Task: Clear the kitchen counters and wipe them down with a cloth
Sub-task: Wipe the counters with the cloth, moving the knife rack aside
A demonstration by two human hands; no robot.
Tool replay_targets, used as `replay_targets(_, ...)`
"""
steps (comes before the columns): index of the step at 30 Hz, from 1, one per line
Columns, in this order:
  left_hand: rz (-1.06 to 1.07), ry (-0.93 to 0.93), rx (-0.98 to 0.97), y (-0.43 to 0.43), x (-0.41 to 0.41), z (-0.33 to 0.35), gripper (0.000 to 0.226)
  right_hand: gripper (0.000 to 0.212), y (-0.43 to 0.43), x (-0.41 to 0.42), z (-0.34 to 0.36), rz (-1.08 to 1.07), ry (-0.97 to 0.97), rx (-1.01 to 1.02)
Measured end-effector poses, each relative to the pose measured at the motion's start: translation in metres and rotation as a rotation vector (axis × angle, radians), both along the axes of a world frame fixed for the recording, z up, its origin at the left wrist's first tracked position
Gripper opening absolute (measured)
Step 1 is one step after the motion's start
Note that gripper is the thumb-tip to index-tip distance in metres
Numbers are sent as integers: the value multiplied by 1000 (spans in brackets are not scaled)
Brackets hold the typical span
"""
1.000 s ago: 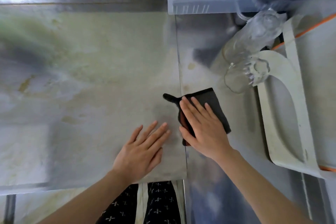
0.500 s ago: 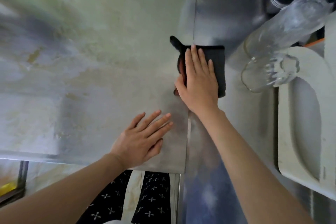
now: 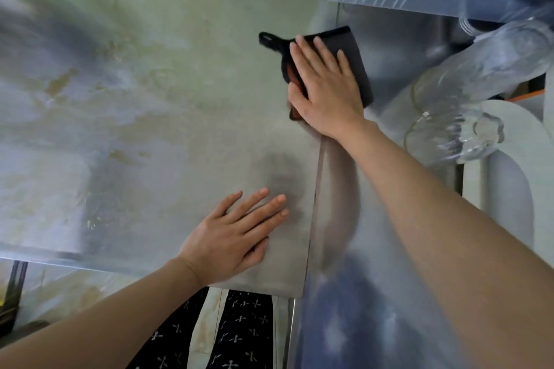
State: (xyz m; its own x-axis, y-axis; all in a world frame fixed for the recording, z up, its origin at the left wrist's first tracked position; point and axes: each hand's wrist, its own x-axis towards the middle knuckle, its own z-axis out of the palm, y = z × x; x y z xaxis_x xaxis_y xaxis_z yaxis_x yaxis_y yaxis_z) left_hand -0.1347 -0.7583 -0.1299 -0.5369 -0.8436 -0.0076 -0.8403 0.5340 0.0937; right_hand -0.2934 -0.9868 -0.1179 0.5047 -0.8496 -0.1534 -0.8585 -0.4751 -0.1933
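Steel counter (image 3: 150, 129) bears cloth (image 3: 358, 54), glass jars (image 3: 449, 132) just beside.

Dark cloth (image 3: 356, 60) flat on steel counter (image 3: 150, 129)

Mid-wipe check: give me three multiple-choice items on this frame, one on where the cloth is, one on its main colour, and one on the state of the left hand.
1. Where is the cloth?
A. under the right hand, at the seam in the counter
B. inside a sink
C. hanging off the counter's front edge

2. What is the cloth's main colour?
A. white
B. yellow
C. black

3. How is the left hand?
A. gripping a glass
B. flat on the counter, fingers straight
C. curled in a fist

Answers:
1 A: the right hand presses flat on the cloth where the two metal surfaces meet.
2 C: the cloth shows black around the fingers.
3 B: the left hand's palm and straight fingers lie on bare metal.
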Motion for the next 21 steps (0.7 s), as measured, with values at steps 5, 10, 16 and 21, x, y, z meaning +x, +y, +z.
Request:
replay_targets(5,16,17,27,1,0,0,47,59,16,8,2,-5,-8,-4)
replay_targets(10,-19,27,97,2,3,2,45,57,94,-25,1,152,50,-55)
replay_targets(16,157,123,145,26,18,29,39,55,85,-20,5,-134,44,6)
replay_targets(21,591,90,251,59,42,47,52,54,128,17,8,-50,-3,34)
